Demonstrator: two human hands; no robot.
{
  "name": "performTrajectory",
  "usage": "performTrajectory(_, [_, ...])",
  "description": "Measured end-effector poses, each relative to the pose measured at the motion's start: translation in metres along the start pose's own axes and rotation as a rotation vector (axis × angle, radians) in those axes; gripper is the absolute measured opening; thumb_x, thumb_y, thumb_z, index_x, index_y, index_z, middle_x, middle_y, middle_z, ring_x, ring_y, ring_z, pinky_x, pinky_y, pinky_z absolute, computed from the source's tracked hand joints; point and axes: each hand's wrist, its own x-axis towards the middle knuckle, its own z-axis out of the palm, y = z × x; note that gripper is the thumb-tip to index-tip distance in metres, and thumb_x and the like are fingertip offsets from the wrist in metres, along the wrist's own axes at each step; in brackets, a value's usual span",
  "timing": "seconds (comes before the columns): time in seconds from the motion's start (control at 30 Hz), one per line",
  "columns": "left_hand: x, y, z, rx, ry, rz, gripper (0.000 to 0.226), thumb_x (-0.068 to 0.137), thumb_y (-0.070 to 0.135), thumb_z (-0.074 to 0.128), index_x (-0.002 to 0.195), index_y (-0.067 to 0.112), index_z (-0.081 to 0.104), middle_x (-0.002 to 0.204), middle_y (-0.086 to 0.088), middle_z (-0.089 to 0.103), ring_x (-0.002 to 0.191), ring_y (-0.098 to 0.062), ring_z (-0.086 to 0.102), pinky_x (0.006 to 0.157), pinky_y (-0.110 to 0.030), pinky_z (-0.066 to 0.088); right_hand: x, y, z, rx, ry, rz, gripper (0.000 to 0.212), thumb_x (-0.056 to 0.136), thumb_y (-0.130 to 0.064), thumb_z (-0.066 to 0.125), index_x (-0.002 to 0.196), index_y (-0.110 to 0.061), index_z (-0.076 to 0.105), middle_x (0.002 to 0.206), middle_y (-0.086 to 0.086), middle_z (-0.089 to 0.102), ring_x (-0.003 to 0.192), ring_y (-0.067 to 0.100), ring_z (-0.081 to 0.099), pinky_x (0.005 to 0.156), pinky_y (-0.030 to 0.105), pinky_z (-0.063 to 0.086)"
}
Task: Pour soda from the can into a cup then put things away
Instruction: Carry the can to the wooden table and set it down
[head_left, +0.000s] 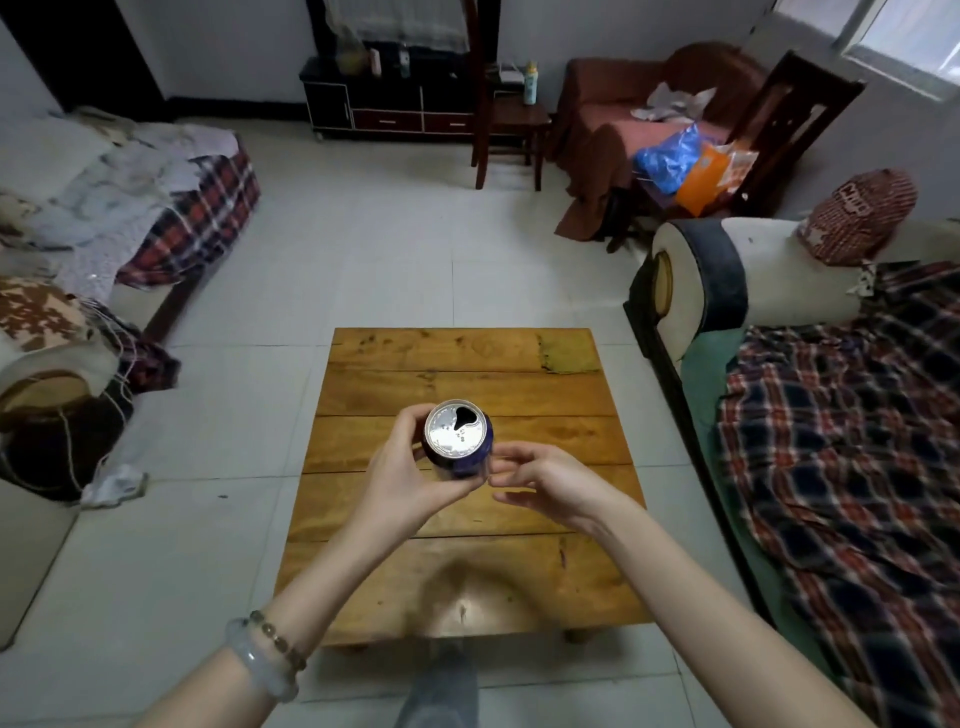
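- left hand (402, 470) wrapped round upright can (459, 446), held above wooden table (467, 561), opening showing
- right hand (540, 478) just right of can, fingers loosely curled, gripping nothing

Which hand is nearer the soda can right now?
Left. The left hand is wrapped around the soda can, holding it above the table. The right hand is just beside it, fingertips close to its side.

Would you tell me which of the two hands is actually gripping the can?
The left hand, the one with bracelets on its wrist, wraps the can; the right hand is open beside it.
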Motion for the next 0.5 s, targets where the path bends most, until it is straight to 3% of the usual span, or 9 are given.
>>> performTrajectory(0.13, [0.058,-0.038,0.010,0.067,-0.053,-0.016,0.073,0.056,0.030,0.090,0.113,0.032,0.045,0.109,0.023,0.059,0.100,0.007,0.056,0.081,-0.012,0.046,0.056,-0.013,-0.016,-0.016,0.029,-0.010,0.041,0.084,0.013,0.046,0.117,-0.008,0.057,0.107,0.011,0.061,0.102,0.021,0.057,0.095,0.037,0.048])
performTrajectory(0.27, [0.107,-0.080,0.024,0.098,-0.092,-0.066,0.074,0.056,0.024,0.088,0.111,0.040,0.042,0.108,0.024,0.059,0.101,0.007,0.055,0.086,-0.021,0.047,0.114,-0.011,-0.030,-0.031,0.056,0.016,0.042,0.086,0.011,0.048,0.124,-0.005,0.054,0.115,0.012,0.060,0.104,0.019,0.056,0.089,0.032,0.050])
performTrajectory(0.37, [0.133,-0.117,0.040,0.100,-0.114,-0.121,0.072,0.057,0.022,0.088,0.105,0.046,0.040,0.106,0.027,0.056,0.101,0.012,0.053,0.084,-0.013,0.044,0.157,0.002,-0.043,-0.055,0.077,0.042,0.043,0.086,0.012,0.046,0.121,-0.010,0.055,0.113,0.009,0.062,0.102,0.016,0.059,0.076,0.022,0.050])
performTrajectory(0.5, [0.153,-0.171,0.069,0.080,-0.123,-0.218,0.069,0.057,0.023,0.088,0.101,0.047,0.041,0.102,0.029,0.055,0.095,0.008,0.054,0.079,-0.005,0.041,0.212,0.032,-0.062,-0.086,0.099,0.094,0.041,0.086,0.012,0.046,0.106,-0.022,0.060,0.112,0.003,0.064,0.105,0.017,0.059,0.077,0.022,0.046])
